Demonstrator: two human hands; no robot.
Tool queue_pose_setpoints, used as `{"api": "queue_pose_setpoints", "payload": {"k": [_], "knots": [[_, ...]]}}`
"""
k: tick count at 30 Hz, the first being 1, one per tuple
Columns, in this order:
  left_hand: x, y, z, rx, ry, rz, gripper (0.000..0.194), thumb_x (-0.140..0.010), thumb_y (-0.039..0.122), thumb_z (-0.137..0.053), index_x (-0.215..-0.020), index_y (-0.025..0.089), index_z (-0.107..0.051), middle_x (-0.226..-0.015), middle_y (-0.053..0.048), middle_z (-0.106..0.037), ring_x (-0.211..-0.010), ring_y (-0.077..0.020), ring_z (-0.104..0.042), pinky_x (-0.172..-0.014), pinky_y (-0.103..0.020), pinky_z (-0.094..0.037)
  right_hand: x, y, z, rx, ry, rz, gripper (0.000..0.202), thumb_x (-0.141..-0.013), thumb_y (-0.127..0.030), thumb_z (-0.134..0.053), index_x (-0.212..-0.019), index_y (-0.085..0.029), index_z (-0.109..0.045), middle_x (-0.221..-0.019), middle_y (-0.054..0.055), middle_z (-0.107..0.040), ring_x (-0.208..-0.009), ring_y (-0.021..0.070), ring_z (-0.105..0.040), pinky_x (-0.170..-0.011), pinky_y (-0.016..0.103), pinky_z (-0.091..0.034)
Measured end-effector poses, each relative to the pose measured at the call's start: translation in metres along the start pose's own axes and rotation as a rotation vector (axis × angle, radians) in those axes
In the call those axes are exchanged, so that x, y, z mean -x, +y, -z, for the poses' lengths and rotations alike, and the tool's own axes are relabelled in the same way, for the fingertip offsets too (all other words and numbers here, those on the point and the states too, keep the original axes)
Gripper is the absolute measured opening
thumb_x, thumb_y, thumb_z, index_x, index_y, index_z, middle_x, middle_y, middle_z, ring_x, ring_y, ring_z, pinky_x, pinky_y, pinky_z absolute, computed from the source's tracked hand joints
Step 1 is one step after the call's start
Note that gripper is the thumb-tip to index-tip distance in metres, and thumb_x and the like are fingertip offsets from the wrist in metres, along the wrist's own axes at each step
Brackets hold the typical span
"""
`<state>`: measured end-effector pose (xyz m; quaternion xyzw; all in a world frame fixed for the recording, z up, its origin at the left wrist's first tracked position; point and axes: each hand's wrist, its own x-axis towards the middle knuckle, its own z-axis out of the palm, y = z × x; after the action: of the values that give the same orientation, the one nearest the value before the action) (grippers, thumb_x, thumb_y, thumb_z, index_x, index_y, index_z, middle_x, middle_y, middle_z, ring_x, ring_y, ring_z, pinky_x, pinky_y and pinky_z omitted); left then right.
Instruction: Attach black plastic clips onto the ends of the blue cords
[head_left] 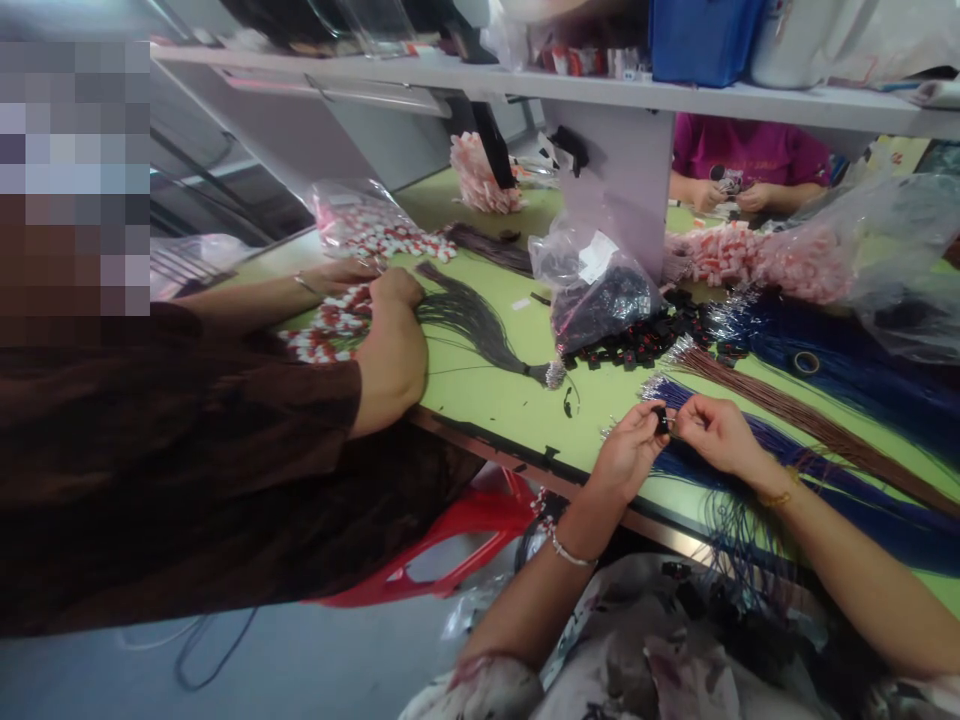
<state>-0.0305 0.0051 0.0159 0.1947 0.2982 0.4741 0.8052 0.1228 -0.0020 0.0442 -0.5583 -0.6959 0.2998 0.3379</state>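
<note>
Pinching a small black connector (pixel 661 420) over the surface (pixel 487 402), the left hand (pixel 628 452) faces the right hand (pixel 716 433), whose fingertips hold a thin piece (pixel 671 421), perhaps a wire end; a skewed push might bend it, and dangling wires (pixel 739 535) at the connector's four o'clock might snag.

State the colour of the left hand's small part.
The small part is black, best seen in the head view.
</note>
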Motion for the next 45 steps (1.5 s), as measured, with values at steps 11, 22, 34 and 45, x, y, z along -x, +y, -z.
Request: {"api": "queue_pose_setpoints", "payload": {"k": [11, 22, 34, 45], "knots": [[0.002, -0.001, 0.001, -0.046, -0.040, -0.008, 0.021, -0.072, 0.019, -0.068, -0.091, 0.016, -0.061, -0.089, -0.005, -0.064, -0.081, -0.0124, -0.059, -0.072, -0.023, -0.044, 0.006, -0.001, -0.004, 0.087, 0.026, 0.018, 0.015, -0.073, -0.023, -0.051, -0.059, -0.018, -0.050, -0.052, -0.004, -0.050, -0.047, 0.0078, -0.039, -0.049, 0.020, -0.031], [0.004, -0.003, -0.004, -0.258, 0.085, -0.132, 0.030, -0.062, 0.023, -0.077, -0.087, 0.014, -0.061, -0.079, -0.003, -0.064, -0.067, -0.0083, -0.055, -0.065, -0.020, -0.043, 0.010, 0.001, -0.005, 0.009, 0.045, 0.073, 0.015, -0.074, -0.022, -0.051, -0.060, -0.018, -0.047, -0.053, -0.004, -0.045, -0.049, 0.0076, -0.037, -0.050, 0.019, -0.031], [0.007, -0.011, -0.009, -0.197, 0.062, -0.116, 0.032, -0.062, 0.028, -0.076, -0.087, 0.015, -0.060, -0.075, 0.000, -0.060, -0.066, -0.0080, -0.054, -0.065, -0.020, -0.042, 0.014, -0.004, -0.009, 0.228, 0.094, 0.212, 0.016, -0.079, -0.020, -0.049, -0.063, -0.019, -0.048, -0.056, -0.002, -0.049, -0.050, 0.0094, -0.040, -0.051, 0.022, -0.030], [0.002, -0.016, -0.009, -0.183, 0.111, -0.151, 0.032, -0.062, 0.028, -0.076, -0.087, 0.016, -0.060, -0.076, -0.001, -0.062, -0.069, -0.0097, -0.057, -0.068, -0.022, -0.044, 0.014, -0.002, -0.010, 0.182, 0.064, 0.177, 0.018, -0.080, -0.019, -0.048, -0.063, -0.019, -0.045, -0.054, -0.003, -0.047, -0.049, 0.0096, -0.040, -0.050, 0.022, -0.028]]}}
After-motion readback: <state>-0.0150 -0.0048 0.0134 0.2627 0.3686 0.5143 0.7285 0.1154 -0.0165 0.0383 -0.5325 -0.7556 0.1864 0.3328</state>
